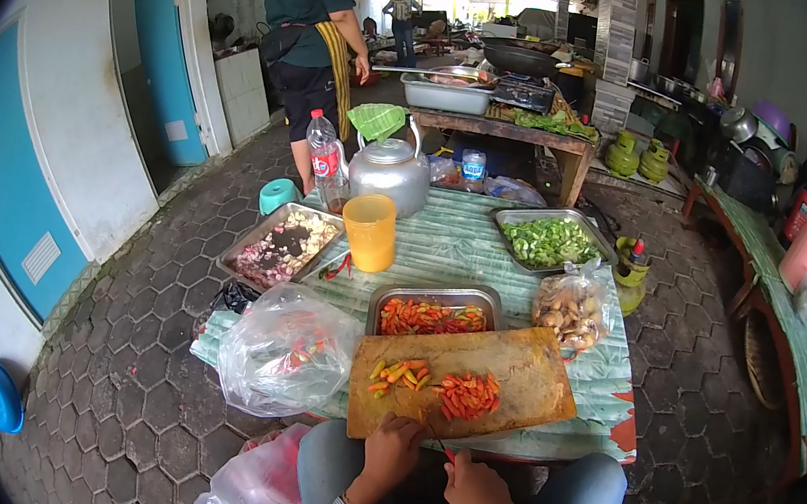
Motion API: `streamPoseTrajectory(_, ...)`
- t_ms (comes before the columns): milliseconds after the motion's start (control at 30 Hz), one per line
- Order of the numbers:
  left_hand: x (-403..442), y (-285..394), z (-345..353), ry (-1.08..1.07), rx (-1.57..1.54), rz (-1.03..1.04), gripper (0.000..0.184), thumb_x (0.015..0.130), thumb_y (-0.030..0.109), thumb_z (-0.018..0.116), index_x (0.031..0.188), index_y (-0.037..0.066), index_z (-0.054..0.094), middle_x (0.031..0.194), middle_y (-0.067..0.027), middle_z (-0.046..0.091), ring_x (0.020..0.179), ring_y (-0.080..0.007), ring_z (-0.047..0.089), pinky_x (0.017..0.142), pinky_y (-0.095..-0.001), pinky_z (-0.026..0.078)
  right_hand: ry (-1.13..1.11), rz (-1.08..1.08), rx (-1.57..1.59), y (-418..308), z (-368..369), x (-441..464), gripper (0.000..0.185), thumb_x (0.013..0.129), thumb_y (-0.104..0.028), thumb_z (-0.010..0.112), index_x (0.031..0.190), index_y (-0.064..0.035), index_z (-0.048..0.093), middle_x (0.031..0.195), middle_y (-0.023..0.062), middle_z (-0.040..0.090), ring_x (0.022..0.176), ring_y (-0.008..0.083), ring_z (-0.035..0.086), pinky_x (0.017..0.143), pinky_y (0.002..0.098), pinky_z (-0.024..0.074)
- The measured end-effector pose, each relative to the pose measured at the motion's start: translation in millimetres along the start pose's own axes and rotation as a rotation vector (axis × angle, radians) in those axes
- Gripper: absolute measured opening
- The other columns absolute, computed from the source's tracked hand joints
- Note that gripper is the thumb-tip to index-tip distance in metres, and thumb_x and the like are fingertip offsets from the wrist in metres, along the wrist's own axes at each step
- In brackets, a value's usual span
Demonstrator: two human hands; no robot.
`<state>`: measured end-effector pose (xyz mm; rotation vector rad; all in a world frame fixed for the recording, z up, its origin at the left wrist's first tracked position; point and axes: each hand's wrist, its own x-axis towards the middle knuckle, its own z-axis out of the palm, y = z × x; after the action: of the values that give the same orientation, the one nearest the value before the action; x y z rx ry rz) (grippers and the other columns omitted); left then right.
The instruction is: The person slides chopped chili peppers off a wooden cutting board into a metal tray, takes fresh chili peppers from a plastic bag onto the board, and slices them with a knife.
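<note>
A worn wooden cutting board lies across the near edge of the table, with yellow-orange chilies on its left and a heap of red-orange chilies in the middle. My right hand is closed around the handle of a small knife, whose blade points up toward my other hand. At the board's front edge my left hand has its fingers bent together; what they hold, if anything, is hidden. Behind the board stands a metal tray of chilies.
A plastic bag sits left of the board, and a bag of mushroom-like pieces to the right. Further back are a tray of chopped greens, an orange-yellow pitcher, a kettle and a bottle. A person stands beyond.
</note>
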<state>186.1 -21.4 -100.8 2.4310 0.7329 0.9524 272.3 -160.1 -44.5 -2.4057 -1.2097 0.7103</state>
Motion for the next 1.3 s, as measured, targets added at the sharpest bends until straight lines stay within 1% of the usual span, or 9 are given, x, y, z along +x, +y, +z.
streamPoseTrajectory(133,0,0,-4,-0.055,0.022,0.004,0.004,0.075,0.009,0.066,0.078,0.006,0.067,0.078,-0.0056,0.065,0.076,-0.0260,0.059,0.061,-0.0374,0.050,0.026,-0.015,-0.013,3,4,1,0.027,0.095,-0.028,0.046,0.096,-0.0005,0.048,0.071,0.0230,0.064,0.068,0.0418,0.064,0.062,0.0522,0.0514)
streamPoseTrajectory(233,1,2,1,-0.037,0.031,-0.002,0.003,0.075,0.008,0.066,0.078,0.006,0.067,0.077,-0.0054,0.065,0.075,-0.0257,0.059,0.061,-0.0375,0.050,-0.001,-0.007,0.003,5,2,2,0.027,0.095,-0.027,0.046,0.097,-0.0002,0.048,0.071,0.0228,0.064,0.067,0.0416,0.064,0.061,0.0514,0.0515)
streamPoseTrajectory(300,0,0,0,-0.013,0.014,-0.011,0.002,0.072,0.007,0.068,0.074,0.007,0.067,0.073,-0.0063,0.065,0.072,-0.0278,0.059,0.060,-0.0379,0.049,-0.022,-0.004,-0.001,4,3,2,0.027,0.095,-0.026,0.045,0.097,0.0001,0.048,0.070,0.0223,0.063,0.067,0.0415,0.064,0.060,0.0506,0.0517)
streamPoseTrajectory(400,1,2,-2,-0.009,0.016,-0.002,0.002,0.072,0.007,0.068,0.074,0.007,0.067,0.073,-0.0066,0.065,0.072,-0.0277,0.059,0.060,-0.0378,0.050,-0.023,-0.013,-0.001,-1,-1,0,0.027,0.096,-0.026,0.044,0.097,0.0005,0.047,0.069,0.0221,0.063,0.066,0.0413,0.064,0.060,0.0503,0.0518)
streamPoseTrajectory(500,1,1,-3,-0.045,0.022,0.006,0.003,0.075,0.007,0.066,0.076,0.006,0.066,0.078,-0.0051,0.065,0.075,-0.0251,0.058,0.061,-0.0366,0.050,-0.038,-0.005,-0.008,0,0,2,0.027,0.096,-0.026,0.044,0.097,0.0005,0.047,0.069,0.0221,0.063,0.066,0.0407,0.064,0.060,0.0504,0.0519)
streamPoseTrajectory(733,1,1,-3,-0.045,0.031,0.009,0.002,0.075,0.007,0.066,0.076,0.006,0.066,0.078,-0.0052,0.064,0.075,-0.0250,0.058,0.060,-0.0363,0.050,-0.004,-0.021,-0.017,-2,0,0,0.026,0.096,-0.026,0.045,0.097,0.0007,0.047,0.068,0.0220,0.063,0.065,0.0406,0.064,0.058,0.0507,0.0517)
streamPoseTrajectory(833,1,0,-2,-0.039,0.019,0.021,0.002,0.075,0.007,0.066,0.076,0.006,0.066,0.077,-0.0047,0.064,0.075,-0.0248,0.058,0.060,-0.0364,0.050,-0.033,0.004,0.004,-1,1,0,0.026,0.096,-0.026,0.046,0.097,0.0005,0.046,0.069,0.0223,0.063,0.065,0.0410,0.064,0.057,0.0508,0.0517)
streamPoseTrajectory(1100,1,1,-5,-0.081,0.041,0.038,0.008,0.074,0.006,0.064,0.082,0.007,0.066,0.082,-0.0039,0.063,0.078,-0.0245,0.058,0.062,-0.0353,0.051,0.010,-0.014,-0.021,-1,5,-1,0.026,0.095,-0.025,0.047,0.097,0.0002,0.046,0.067,0.0225,0.063,0.064,0.0414,0.064,0.057,0.0509,0.0518)
streamPoseTrajectory(1300,2,2,-7,-0.092,0.080,0.058,0.008,0.072,0.003,0.061,0.078,0.007,0.064,0.080,-0.0035,0.062,0.078,-0.0245,0.057,0.062,-0.0356,0.051,0.038,-0.026,-0.023,1,9,-2,0.025,0.095,-0.025,0.047,0.097,-0.0001,0.046,0.067,0.0221,0.063,0.063,0.0406,0.064,0.056,0.0499,0.0519)
